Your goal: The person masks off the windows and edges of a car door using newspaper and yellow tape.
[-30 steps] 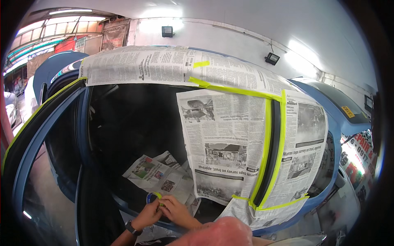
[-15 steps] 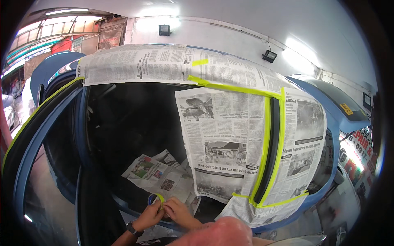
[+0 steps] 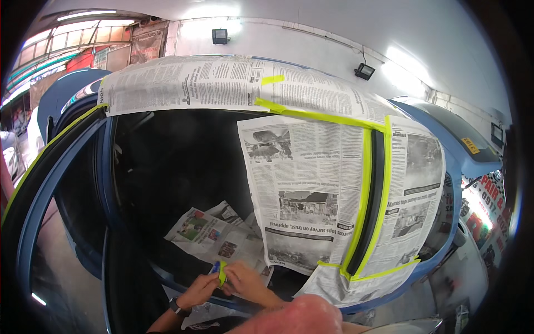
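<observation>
Head view: a person's two bare hands meet low in the frame, beside the open doorway of a blue car [image 3: 453,178]. A tape roll [image 3: 222,273], bright yellow-green with a blue core, sits between them, above the sill. The fingers of the left hand [image 3: 201,290] hold the roll from its left side. The right hand [image 3: 242,278] is bent in against the other side, its fingers curled; blur hides whether they pinch the tape's end, so I cannot tell.

Behind the hands, a loose newspaper [image 3: 222,239] lies inside the car. To the right, a hanging newspaper sheet [image 3: 300,189] covers part of the doorway, taped along its right side beside a black pillar [image 3: 369,206]. A roof newspaper [image 3: 183,83] spreads above.

The hanging newspaper sheet shows no tape down its left edge, so a draught or a brushing arm could probably lift or crease it. Tape drawn off crookedly might fold onto itself or catch the loose newspaper nearby, and a slack left grip could drop the roll into the car.
</observation>
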Motion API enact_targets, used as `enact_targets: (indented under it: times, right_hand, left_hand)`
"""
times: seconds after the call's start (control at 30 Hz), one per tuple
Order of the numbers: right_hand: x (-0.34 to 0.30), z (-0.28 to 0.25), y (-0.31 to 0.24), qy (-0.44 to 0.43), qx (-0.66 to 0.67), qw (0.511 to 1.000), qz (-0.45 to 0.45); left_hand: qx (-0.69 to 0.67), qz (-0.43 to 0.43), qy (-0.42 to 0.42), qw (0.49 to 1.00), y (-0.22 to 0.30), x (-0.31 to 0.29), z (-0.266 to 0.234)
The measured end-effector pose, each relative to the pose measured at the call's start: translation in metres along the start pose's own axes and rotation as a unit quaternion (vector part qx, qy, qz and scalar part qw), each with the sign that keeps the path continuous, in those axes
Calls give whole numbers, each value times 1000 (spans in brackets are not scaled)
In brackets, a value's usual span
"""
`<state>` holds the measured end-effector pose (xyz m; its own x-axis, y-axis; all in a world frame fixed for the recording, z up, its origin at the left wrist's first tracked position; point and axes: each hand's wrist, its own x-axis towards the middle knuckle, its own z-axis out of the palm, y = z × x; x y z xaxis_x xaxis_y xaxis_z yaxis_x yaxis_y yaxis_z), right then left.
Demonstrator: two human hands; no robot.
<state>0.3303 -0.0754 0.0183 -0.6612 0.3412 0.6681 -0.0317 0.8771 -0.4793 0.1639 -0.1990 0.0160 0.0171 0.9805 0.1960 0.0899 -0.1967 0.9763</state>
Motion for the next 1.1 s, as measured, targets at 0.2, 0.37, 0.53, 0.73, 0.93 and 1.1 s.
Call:
enact_targets:
  times: [0.2, 0.37, 0.53, 0.73, 0.93, 1.1]
  right_hand:
    - [43, -29, -28, -19, -24, 1000, 0]
    - [84, -55, -47, -24, -19, 999, -15]
    - [152, -158, -113, 268, -42, 962, -20]
    - [344, -299, -89, 333, -5, 941, -52]
    - [509, -329, -16, 193, -206, 948, 146]
    - [549, -301, -9, 131, -307, 919, 208]
  left_hand:
    - [207, 29, 99, 973, -15, 23, -32]
    - [309, 157, 292, 892, 4, 44, -40]
    - [-79, 175, 514, 836, 5, 60, -117]
    - [-104, 115, 433, 888, 4, 64, -79]
    - [-90, 129, 344, 926, -3, 60, -63]
    - [-87, 128, 396, 905, 9, 35, -75]
